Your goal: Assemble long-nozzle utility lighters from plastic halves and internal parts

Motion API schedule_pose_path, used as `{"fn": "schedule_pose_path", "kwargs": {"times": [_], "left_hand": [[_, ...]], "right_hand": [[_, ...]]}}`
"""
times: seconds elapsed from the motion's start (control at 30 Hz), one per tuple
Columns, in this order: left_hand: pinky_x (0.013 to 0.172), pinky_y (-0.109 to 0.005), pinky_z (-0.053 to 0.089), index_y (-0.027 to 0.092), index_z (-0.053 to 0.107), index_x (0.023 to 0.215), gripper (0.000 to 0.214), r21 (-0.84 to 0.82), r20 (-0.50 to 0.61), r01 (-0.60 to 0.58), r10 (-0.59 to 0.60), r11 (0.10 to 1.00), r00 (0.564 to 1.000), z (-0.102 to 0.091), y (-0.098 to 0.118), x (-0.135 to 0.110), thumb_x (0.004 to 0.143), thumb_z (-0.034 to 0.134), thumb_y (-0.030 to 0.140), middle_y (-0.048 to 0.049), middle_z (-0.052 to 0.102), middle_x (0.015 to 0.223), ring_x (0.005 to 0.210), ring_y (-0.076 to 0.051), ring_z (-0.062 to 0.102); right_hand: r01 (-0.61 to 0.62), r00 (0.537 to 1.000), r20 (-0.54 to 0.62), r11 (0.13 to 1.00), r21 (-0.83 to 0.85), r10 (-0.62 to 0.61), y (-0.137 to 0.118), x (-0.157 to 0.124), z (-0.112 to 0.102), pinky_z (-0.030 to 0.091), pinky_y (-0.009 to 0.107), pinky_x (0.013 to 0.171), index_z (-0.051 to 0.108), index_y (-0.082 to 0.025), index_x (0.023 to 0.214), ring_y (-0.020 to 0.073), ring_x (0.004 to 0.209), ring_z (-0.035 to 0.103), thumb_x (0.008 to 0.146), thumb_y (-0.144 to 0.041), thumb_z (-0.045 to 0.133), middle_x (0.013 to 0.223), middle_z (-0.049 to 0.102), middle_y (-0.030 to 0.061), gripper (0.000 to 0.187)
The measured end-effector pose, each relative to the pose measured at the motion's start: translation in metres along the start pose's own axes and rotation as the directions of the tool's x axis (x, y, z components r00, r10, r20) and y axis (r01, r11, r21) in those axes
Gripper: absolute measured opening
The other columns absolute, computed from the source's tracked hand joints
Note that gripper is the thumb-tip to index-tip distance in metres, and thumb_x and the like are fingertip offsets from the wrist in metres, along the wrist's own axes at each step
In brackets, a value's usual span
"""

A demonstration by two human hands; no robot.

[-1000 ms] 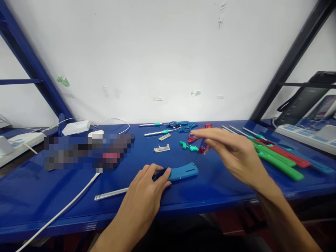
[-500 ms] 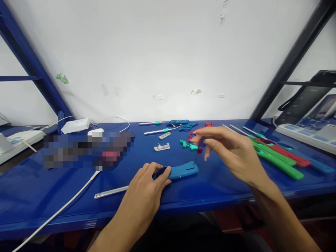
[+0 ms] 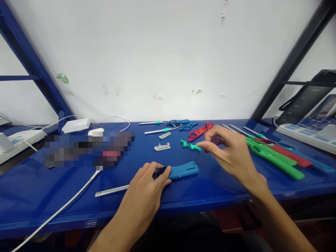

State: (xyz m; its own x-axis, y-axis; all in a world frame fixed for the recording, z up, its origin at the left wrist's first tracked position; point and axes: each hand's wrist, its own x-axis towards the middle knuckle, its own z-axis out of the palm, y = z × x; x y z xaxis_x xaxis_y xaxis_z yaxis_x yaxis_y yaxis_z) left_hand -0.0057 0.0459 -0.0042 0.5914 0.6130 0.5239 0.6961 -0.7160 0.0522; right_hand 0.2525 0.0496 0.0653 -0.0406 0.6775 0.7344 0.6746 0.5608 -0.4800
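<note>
My left hand (image 3: 148,183) is closed on a blue long-necked lighter (image 3: 185,169) lying on the table. The lighter's metal tube (image 3: 111,191) sticks out to the left of the hand, and its slotted handle points right. My right hand (image 3: 228,154) is raised to the right of the handle, its fingers curled round a small screwdriver with a purple-red handle (image 3: 215,140). The thin shaft looks faint and blurred, pointing down left, apart from the lighter. Two green trigger pieces (image 3: 194,147) and red half-shells (image 3: 197,133) lie just beyond the right hand.
Clear fuel tanks (image 3: 162,147), blue shells (image 3: 187,125) and metal tubes (image 3: 161,131) lie towards the wall. Several green, red and blue lighters (image 3: 285,162) lie at the right. Blurred-out items (image 3: 112,150), a white cable (image 3: 60,208) and a white box (image 3: 76,125) are at the left.
The screwdriver tip has come away from the end of the lighter's handle. My right hand has drawn back to the right and its fingers have curled in. My left hand holds still.
</note>
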Motion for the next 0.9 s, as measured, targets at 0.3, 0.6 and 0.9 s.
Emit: {"fn": "schedule_pose_path", "kwargs": {"times": [0.3,0.6,0.9], "left_hand": [[0.084,-0.054,0.064,0.019,0.073,0.134,0.033,0.002,0.006,0.028,-0.028,1.000,1.000,0.000,0.003,-0.001,0.106,0.055,0.019,-0.0148,0.071,0.121,0.100,-0.033,0.069],[0.100,-0.057,0.059,0.019,0.055,0.152,0.045,-0.028,0.043,0.129,-0.127,0.991,0.991,0.001,0.006,-0.004,0.108,0.054,0.030,-0.0125,0.072,0.131,0.116,-0.034,0.068],[0.094,-0.047,0.059,0.030,0.029,0.162,0.056,-0.163,-0.030,0.134,-0.140,0.977,0.990,-0.003,0.007,-0.005,0.110,0.050,0.025,-0.0067,0.072,0.128,0.110,-0.029,0.068]], "right_hand": [[-0.169,0.985,-0.063,0.968,-0.184,0.160,0.010,0.005,-0.032,0.044,0.030,0.056,0.070,-0.025,0.078,0.0143,0.053,0.059,0.100,-0.055,0.065,0.063,0.067,-0.0031,0.037],[-0.097,0.829,0.516,0.965,-0.245,0.215,0.043,0.005,-0.024,0.058,0.037,0.086,0.079,-0.030,0.107,0.0257,0.097,0.077,0.094,-0.043,0.072,0.107,0.083,0.0009,0.019],[0.017,0.762,0.648,0.999,-0.045,0.016,0.003,-0.004,-0.011,0.046,0.049,0.115,0.073,-0.037,0.126,0.0294,0.131,0.063,0.094,-0.057,0.073,0.135,0.073,0.0019,0.038]]}}
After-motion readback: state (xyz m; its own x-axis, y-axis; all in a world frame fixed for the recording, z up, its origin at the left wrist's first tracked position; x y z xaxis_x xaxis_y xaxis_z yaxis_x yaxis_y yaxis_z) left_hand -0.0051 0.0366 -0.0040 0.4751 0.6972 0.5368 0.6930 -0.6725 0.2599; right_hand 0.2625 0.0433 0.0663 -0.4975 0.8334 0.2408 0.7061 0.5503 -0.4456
